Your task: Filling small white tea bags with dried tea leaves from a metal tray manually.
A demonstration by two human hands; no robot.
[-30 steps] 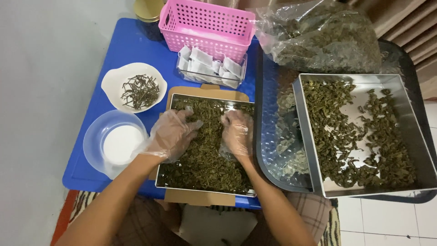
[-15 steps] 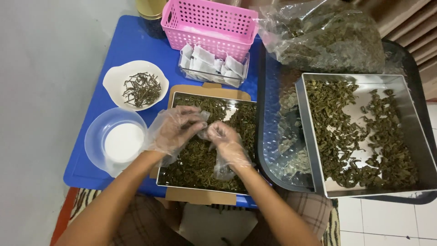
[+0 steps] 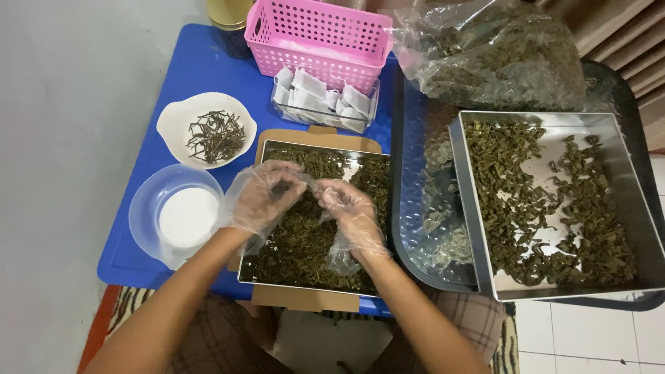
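Here gloved left hand (image 3: 267, 197), right hand (image 3: 350, 211) apparently pinching leaves (image 3: 301, 242) over tray (image 3: 305, 282).

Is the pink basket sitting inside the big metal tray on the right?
No: the pink basket stands on the blue table, apart from the big metal tray, which holds only dried leaves.

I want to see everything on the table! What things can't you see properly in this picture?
Head view, the only one:
- Gold-lidded dark jar: top cut off by the picture's edge.
- Pink plastic basket: inside not visible.
- Dried green leaves in the small metal tray: partly hidden under the gloved left hand and right hand.
- What the fingertips pinch: too small to tell.
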